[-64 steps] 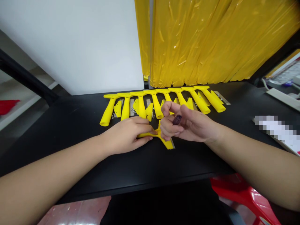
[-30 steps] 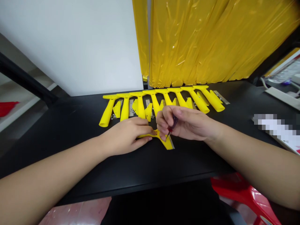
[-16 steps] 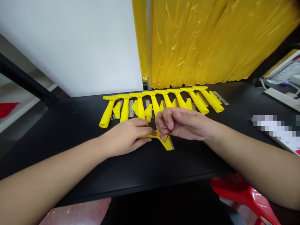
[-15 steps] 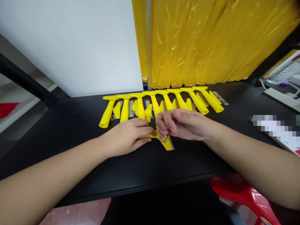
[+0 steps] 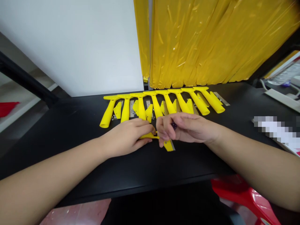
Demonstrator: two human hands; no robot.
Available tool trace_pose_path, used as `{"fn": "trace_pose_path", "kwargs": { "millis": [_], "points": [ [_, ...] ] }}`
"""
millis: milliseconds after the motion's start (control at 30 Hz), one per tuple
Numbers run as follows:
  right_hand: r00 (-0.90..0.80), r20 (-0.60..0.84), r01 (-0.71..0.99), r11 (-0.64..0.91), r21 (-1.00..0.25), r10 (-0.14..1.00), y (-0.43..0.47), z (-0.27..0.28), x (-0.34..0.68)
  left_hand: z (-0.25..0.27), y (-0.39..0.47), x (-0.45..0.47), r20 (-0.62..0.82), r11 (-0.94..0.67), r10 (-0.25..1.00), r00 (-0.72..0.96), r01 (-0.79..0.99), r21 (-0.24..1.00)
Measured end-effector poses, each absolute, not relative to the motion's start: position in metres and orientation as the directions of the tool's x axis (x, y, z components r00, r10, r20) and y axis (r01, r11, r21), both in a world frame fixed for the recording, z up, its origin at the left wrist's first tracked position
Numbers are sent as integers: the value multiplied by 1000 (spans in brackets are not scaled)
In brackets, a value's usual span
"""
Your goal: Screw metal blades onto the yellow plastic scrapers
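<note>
On the black table [image 5: 131, 179], near its front edge: one yellow scraper [image 5: 169, 146] lying flat, handle toward the left, thin metal blade [image 5: 173, 145] showing along the head. Left hand [image 5: 133, 137] grips its handle, thumb on the near side, fingers over the top. Right hand [image 5: 184, 127] is over the head, fingers curled around a dark tool [image 5: 173, 125]; tip hidden, likely a driver. One screw [image 5: 165, 142] sits exposed in the head. Beyond: row of yellow handles [image 5: 125, 108], loose yellow plates [image 5: 117, 110] and small hardware [image 5: 153, 118] between. Step in hand, my reading: fastening the head's screws. Next move calls for a steady handle and the tip squarely seated; a slanted tip could slip.
</note>
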State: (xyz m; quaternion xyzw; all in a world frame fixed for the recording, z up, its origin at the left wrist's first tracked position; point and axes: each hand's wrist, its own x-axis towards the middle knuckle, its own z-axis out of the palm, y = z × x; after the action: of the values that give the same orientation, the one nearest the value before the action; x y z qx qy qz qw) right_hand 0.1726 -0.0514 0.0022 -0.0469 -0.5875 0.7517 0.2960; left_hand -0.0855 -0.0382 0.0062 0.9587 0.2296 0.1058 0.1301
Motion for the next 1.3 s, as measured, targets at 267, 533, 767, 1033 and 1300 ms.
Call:
{"fn": "trace_pose_path", "kwargs": {
  "millis": [267, 533, 767, 1033, 1300],
  "points": [
    [-803, 273, -414, -167, -895, 530, -57, 4, 169, 3, -38, -85, 168, -869, 459, 872, 402, 287],
    [-822, 269, -395, -164, -904, 502, -52, 0, 167, 5, -39, -86, 176, -867, 467, 867, 409, 286],
    [-793, 260, -428, -201, -881, 551, -55, 5, 170, 5, -39, -86, 161, -872, 451, 878, 395, 290],
    [-819, 283, -433, -213, -876, 498, -56, 6, 171, 5, -39, -86, 142, -842, 497, 856, 437, 317],
    [-802, 297, -446, -190, -874, 518, -50, 5, 169, 7, -41, -85, 121, -828, 519, 846, 463, 315]
  ]
}}
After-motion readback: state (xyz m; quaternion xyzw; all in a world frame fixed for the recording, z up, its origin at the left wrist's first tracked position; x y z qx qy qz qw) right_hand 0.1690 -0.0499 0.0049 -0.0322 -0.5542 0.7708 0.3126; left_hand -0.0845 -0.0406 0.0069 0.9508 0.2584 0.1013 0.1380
